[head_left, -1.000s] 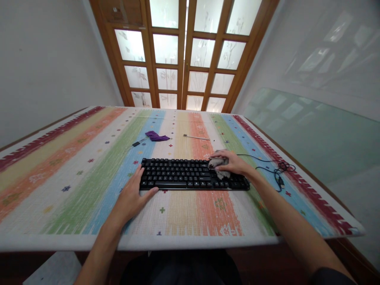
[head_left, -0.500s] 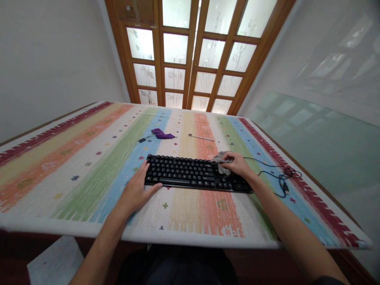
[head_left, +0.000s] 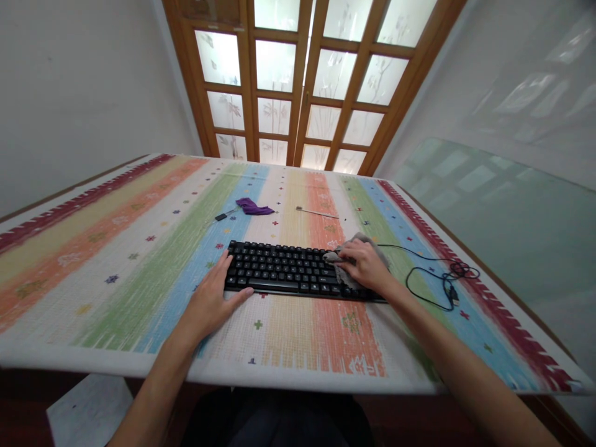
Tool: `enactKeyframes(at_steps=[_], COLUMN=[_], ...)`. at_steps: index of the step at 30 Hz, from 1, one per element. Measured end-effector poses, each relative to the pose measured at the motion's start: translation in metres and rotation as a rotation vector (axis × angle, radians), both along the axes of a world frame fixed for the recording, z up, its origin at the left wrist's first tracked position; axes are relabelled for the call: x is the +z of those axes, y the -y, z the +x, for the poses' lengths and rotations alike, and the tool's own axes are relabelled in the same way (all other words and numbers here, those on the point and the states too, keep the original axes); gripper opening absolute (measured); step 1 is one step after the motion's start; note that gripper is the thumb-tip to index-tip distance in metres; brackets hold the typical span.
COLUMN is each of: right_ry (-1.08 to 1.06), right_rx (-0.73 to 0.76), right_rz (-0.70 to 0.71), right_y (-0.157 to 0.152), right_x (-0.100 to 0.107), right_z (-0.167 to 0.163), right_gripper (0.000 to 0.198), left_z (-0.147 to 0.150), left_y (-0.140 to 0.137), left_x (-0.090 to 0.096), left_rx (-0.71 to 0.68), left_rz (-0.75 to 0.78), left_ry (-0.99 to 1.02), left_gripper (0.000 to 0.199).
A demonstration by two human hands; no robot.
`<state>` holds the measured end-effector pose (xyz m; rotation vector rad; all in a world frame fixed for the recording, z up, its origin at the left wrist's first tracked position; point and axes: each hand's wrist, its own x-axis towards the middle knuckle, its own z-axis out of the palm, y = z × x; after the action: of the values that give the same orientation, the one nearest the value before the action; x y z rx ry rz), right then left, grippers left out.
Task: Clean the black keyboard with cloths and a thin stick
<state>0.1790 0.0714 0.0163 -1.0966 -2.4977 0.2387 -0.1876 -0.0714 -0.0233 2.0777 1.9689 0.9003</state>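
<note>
While left fingers (head_left: 240, 298) spread against the keyboard (head_left: 279, 268) | right fingers (head_left: 350, 252), bunched nearly closed, clutch grey cloth (head_left: 344, 276)

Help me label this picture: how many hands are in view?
2. The left hand steadies the left end of the black keyboard; the right hand holds a grey cloth over the keyboard's right part. Neither hand is hidden.
</note>
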Motion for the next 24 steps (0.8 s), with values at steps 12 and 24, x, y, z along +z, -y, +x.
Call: enactKeyframes(at_steps=[12, 24], right_ry=[-0.194, -0.231], right_rx=[-0.035, 0.261], right_rz=[-0.149, -0.041], right_y=[0.012, -0.003], right_x=[0.018, 0.026], right_z=[-0.013, -0.189], right_gripper=[0.028, 0.01], left_z=[0.001, 0.001], left_y=[0.001, 0.003], left_x=[-0.001, -0.006], left_rx=[0.002, 0.028], left_rz=[-0.007, -0.01], left_ry=[0.007, 0.021], left_gripper=[0.081, 0.088])
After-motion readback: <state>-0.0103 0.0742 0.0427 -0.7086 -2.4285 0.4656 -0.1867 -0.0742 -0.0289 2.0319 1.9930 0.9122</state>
